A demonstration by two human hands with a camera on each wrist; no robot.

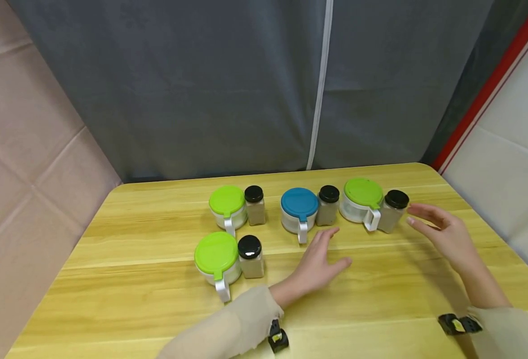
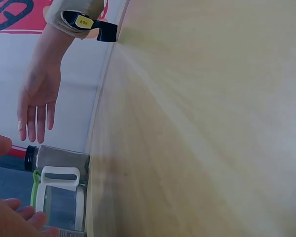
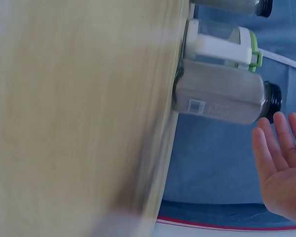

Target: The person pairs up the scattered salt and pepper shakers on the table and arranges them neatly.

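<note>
Step in hand: I judge I am between grasps — both my hands hover over the desk (image 1: pixel 381 299) with nothing in them, beside the right-hand pair of containers.
Left hand (image 1: pixel 319 263): fingers straight and relaxed, held low over the desk just in front of the blue-lidded pot (image 1: pixel 299 210); it holds nothing.
Right hand (image 1: pixel 443 233): released, palm turned toward the black-capped jar (image 1: pixel 393 211), near it but not touching (the right wrist view shows a gap).
Next move, as I judge it: closing that gap and curling my fingers round the jar's flat sides without knocking the pot beside it.
Jar contents: a pale grey-tan powder, nearly full.
Green-lidded pot (image 1: pixel 362 201): just left of that jar, handle facing me — lid shut, contents hidden.
Other pairs: two more green-lidded pots, each with a like jar beside it.
</note>
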